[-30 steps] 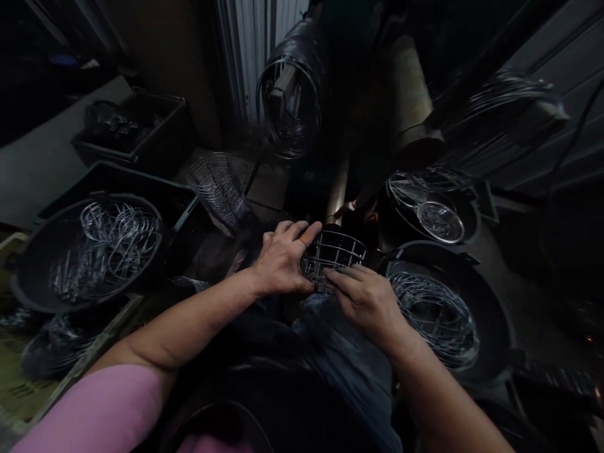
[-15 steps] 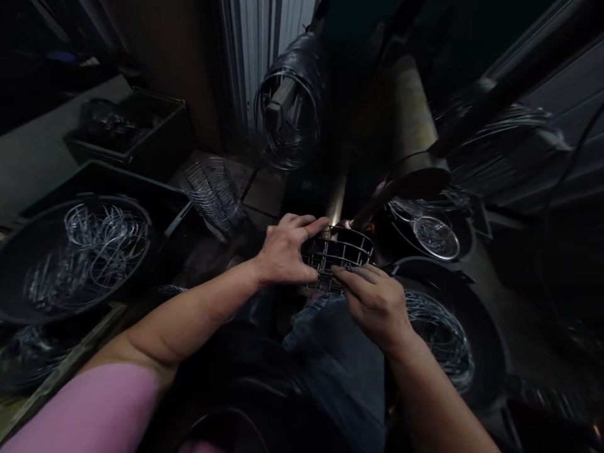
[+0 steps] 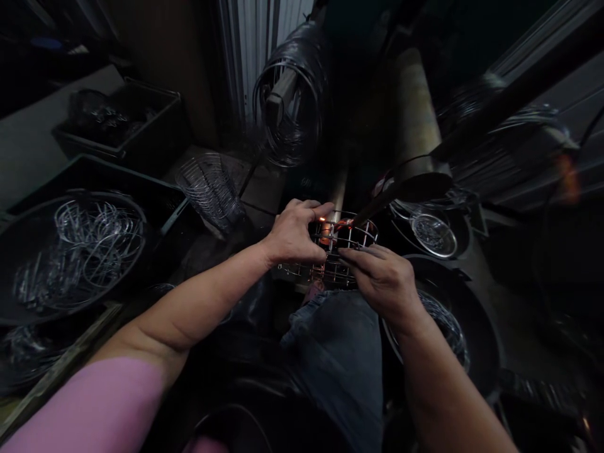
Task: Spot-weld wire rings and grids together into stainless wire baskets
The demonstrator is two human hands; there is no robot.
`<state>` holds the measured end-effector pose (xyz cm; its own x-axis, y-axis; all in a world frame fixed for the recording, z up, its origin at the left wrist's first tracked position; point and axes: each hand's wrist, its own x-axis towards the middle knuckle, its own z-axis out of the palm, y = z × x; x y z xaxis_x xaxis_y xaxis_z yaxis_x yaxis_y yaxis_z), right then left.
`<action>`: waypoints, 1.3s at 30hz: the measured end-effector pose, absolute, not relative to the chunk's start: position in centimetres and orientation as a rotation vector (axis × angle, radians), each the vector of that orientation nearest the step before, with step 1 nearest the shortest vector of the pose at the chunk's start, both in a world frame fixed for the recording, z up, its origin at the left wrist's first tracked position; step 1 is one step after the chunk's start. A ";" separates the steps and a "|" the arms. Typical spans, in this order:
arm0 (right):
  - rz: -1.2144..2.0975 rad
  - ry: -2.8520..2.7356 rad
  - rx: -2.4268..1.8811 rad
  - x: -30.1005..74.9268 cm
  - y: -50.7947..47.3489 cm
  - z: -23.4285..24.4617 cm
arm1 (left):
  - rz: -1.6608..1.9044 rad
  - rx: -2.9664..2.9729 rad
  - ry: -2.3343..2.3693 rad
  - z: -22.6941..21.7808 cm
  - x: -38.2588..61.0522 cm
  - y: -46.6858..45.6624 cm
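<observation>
A small round wire basket sits between my two hands, above my lap. My left hand grips its left rim with curled fingers. My right hand closes on its near right side. An orange glow shows inside the basket, where a dark arm of a machine comes down onto the wire from the right.
A black tub of wire rings stands at the left, with a dark crate behind it. A finished wire basket lies at centre left. Tubs with wire coils and a wire disc stand at the right. A wire spool hangs above.
Both hands have lifted the wire basket a little up and forward under the machine arm. An orange glow has appeared at the contact point.
</observation>
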<state>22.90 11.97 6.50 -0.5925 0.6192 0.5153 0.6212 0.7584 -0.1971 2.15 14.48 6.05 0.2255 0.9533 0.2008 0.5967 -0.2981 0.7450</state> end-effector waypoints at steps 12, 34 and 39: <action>0.023 -2.260 -0.979 22.9 14.2 6.5 | 0.940 1.923 1.433 5.6 2.4 17.5; 0.523 -2.525 -1.062 22.6 5.3 8.3 | 1.145 1.373 1.212 -0.6 -3.4 15.2; 1.021 -2.439 -0.942 20.2 5.5 10.9 | 1.149 1.780 1.279 2.3 -2.6 9.6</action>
